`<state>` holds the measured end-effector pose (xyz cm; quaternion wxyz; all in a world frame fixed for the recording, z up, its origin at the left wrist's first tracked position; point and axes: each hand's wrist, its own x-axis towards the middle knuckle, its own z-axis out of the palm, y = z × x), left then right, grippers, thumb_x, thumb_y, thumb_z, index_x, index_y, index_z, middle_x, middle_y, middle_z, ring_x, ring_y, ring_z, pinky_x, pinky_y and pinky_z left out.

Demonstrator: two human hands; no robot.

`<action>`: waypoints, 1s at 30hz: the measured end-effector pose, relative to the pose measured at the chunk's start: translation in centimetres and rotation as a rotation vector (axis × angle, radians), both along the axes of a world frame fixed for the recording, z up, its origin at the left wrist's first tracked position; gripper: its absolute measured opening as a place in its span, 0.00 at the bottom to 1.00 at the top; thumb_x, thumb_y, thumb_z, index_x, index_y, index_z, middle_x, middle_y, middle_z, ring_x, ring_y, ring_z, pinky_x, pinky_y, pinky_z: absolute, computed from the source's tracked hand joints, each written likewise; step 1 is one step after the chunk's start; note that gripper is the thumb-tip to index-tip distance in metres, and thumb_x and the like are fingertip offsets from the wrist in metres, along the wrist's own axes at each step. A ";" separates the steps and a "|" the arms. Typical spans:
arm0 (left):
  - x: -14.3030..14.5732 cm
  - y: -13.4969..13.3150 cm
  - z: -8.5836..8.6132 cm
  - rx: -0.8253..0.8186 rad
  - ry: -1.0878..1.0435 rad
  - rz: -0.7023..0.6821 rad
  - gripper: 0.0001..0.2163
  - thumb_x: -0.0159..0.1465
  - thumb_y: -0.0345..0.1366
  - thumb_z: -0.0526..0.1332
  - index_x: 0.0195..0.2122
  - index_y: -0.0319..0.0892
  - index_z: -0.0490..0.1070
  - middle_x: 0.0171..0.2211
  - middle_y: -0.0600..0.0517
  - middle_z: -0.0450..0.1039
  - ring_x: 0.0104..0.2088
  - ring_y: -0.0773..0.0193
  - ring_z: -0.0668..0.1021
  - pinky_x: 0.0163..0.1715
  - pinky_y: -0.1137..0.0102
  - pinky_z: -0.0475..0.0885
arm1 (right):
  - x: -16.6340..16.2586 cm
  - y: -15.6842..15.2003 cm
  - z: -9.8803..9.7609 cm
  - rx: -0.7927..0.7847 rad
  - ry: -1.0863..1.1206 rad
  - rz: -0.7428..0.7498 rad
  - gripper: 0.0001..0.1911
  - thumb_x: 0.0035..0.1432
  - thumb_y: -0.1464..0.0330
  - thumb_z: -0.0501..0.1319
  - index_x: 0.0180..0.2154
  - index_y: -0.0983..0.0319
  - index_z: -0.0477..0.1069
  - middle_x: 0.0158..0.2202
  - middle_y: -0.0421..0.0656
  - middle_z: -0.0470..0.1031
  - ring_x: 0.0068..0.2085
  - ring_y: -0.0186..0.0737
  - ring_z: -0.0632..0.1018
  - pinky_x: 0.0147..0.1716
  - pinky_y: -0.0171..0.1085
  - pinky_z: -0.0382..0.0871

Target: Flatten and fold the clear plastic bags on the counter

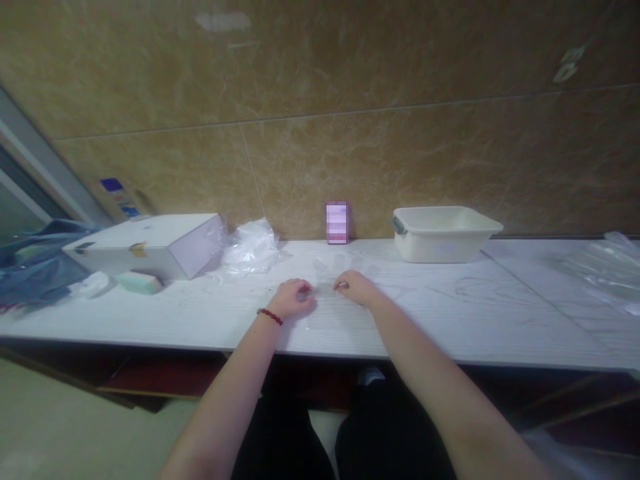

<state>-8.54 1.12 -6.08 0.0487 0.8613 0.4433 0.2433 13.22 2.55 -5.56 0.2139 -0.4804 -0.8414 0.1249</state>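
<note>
Right hand (355, 287): fingertips drawn close together at a small dark detail too blurred to identify; whether they pinched anything could not be told. Left hand (294, 299): curled, a narrow gap showing between thumb and fingers; its hold was likewise uncertain. Between the two, on the pale tabletop (430, 320), lay what appeared to be clear plastic (326, 287). By judgement, it was light, rather slippery and easily creased, best taken at an edge between thumb and fingertip. It looked colourless, with faint glints and an indistinct outline. Beyond it, a lit screen (337, 223) stood by the wall (300, 177), between crumpled wrapping (253, 247) and a cream basin (443, 239).
</note>
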 end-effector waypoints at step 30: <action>-1.0 3.0 -0.4 -0.072 0.124 -0.068 0.15 0.52 0.47 0.55 0.41 0.55 0.68 0.48 0.52 0.62 0.48 0.59 0.63 0.50 0.61 0.50 | -0.1 -1.7 0.8 -0.005 -0.102 -0.069 0.13 0.50 0.59 0.53 0.36 0.51 0.71 0.47 0.42 0.62 0.47 0.44 0.61 0.44 0.44 0.54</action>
